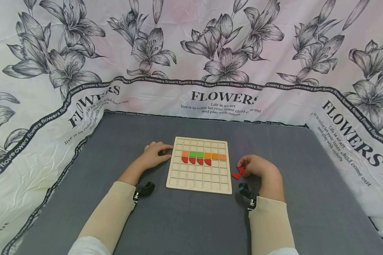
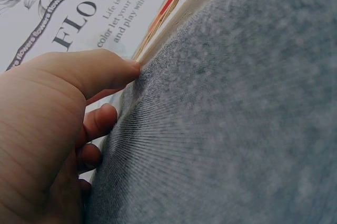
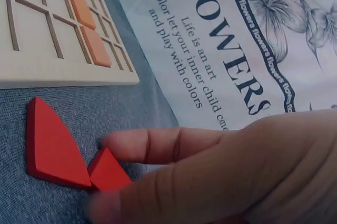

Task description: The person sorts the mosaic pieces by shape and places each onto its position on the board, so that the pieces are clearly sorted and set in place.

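Note:
A square wooden grid board point(image 1: 198, 184) lies on the grey cloth. Colored square tiles point(image 1: 200, 154) fill part of one row, orange and green, with several red quarter-circle pieces point(image 1: 185, 160) set just below them. At the board's left edge is my left hand point(image 1: 153, 156), thumb and forefinger reaching to the rim, other fingers loosely bent. Right of the board, my right hand point(image 1: 256, 165) pinches a red piece point(image 3: 109, 171) between thumb and forefinger, low over the cloth. Its corner meets a second red quarter-circle piece point(image 3: 55, 148) lying flat; the thumb hides part of the held one.
Grey cloth point(image 1: 191, 226) covers the table around the board. White fabric with flower drawings and lettering point(image 1: 223, 97) rises behind and along both sides. Each wrist wears a black band mount point(image 1: 247, 191).

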Motion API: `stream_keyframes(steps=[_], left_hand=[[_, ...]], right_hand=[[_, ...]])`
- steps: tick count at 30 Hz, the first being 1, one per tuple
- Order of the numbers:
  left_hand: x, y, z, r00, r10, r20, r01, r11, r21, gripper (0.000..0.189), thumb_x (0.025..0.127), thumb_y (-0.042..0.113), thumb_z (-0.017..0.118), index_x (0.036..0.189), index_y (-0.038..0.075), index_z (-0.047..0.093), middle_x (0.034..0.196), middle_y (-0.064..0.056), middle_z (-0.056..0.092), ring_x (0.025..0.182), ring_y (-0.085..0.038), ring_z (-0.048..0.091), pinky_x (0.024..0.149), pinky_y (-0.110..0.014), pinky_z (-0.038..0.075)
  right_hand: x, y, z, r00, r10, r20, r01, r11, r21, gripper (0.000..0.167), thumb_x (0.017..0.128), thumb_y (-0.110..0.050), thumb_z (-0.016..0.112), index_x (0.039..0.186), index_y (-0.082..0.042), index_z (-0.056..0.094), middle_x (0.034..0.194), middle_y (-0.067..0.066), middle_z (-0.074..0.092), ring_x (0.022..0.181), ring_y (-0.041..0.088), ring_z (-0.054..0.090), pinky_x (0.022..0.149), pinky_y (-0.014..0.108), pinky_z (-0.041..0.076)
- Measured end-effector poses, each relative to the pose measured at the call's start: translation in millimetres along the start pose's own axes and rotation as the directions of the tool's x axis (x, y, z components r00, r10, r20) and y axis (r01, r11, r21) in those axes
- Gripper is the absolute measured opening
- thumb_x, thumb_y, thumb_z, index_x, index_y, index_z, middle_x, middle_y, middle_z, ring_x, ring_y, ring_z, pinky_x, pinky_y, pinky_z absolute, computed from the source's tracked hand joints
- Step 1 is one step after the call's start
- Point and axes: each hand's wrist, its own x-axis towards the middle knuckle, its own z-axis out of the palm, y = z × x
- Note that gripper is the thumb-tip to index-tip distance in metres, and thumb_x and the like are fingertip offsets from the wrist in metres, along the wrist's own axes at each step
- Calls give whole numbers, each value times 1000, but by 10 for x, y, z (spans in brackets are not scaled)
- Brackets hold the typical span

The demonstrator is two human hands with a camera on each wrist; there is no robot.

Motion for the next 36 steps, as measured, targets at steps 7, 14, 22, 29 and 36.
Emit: stream_keyframes(steps=[7,14,22,29,36], left_hand=[[-1,-2,7,1000,-3,6,3,1000,-1,40,100,29,70,138,16,67,89,1,45,81,-20,32,77,-41,18],[-7,-14,13,1000,-3,11,3,1000,2,39,100,29,70,137,17,67,89,2,45,81,-20,32,76,-40,19],[2,-14,4,1000,-1,3,1,1000,7,40,99,29,70,138,17,67,89,2,46,81,-20,32,76,-41,19],[6,-24,13,1000,-2,2,2,1000,3,40,99,29,70,137,17,67,89,2,46,81,-20,32,76,-41,19],[15,-30,24,1000,9,-8,-9,1000,8,40,99,28,71,137,17,68,89,2,46,81,-20,33,76,-40,19]], right_hand=[[6,-34,40,999,2,-40,-4,999,-47,26,78,0,78,100,-6,65,93,8,58,83,25,52,70,38,40],[27,-19,39,993,-57,-101,54,998,-28,19,85,-12,73,101,-6,66,85,5,57,78,24,52,68,37,40],[76,-46,6,978,-136,-156,167,964,208,27,92,-8,69,112,1,55,86,10,66,72,22,65,71,37,55],[206,-124,133,982,-190,-9,180,909,376,35,91,-1,66,122,8,52,95,18,74,84,26,74,78,36,59],[289,-262,293,975,-223,-6,220,955,198,27,88,-9,76,110,1,65,71,9,64,56,19,58,56,33,50]])
